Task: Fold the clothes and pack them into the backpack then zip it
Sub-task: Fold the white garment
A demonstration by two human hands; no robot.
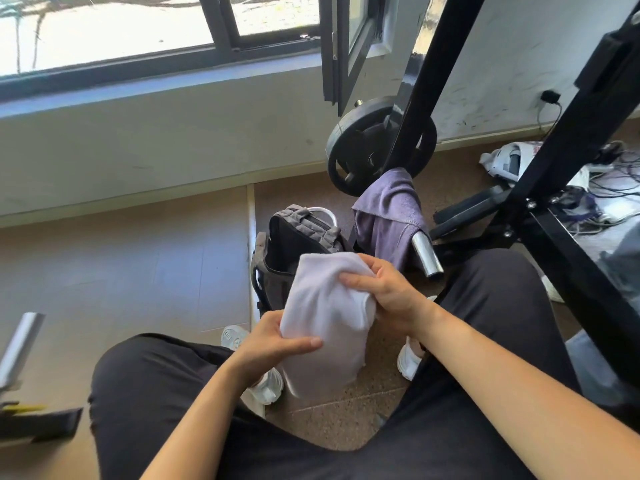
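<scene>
A folded white garment [325, 313] hangs between my knees, held by both hands just in front of the backpack. My left hand [277, 337] grips its lower left edge, thumb across the front. My right hand [388, 292] grips its upper right side, fingers curled into the cloth. The grey backpack [294, 237] stands on the floor behind the garment with its top unzipped and its dark inside showing. A purple cloth [388, 216] is draped over a chrome bar [427, 254] to the right of the backpack.
A black weight plate [349, 147] and black rack frame [561, 161] stand at the right. Cables and a white bag [505, 161] lie at the far right. My white shoes [266, 386] rest on the floor. A wall with a window sill runs behind.
</scene>
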